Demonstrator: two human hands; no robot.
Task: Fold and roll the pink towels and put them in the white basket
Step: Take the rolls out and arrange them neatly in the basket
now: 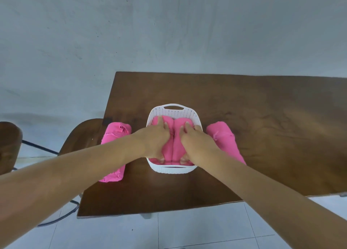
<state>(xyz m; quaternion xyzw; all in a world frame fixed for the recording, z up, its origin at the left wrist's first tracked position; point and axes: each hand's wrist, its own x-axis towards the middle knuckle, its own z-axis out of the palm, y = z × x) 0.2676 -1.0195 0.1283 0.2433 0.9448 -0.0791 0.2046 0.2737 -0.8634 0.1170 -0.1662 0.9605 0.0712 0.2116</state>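
A white basket [174, 109] stands in the middle of the brown table [262, 126]. Two rolled pink towels lie side by side inside it, the left roll [168, 151] and the right roll [178, 149]. My left hand [155, 139] lies over the left roll, fingers bent into the gap between the rolls and thumb at its near end. My right hand [195, 141] grips the right roll the same way. Another rolled pink towel [116, 134] lies left of the basket, partly hidden by my left forearm. A further pink roll [223, 138] lies right of the basket, under my right forearm.
A wooden chair [84, 132] stands against the table's left edge, with a second chair [9, 145] at the far left. A dark cable [62, 215] runs over the tiled floor below. Behind the table rises a grey wall.
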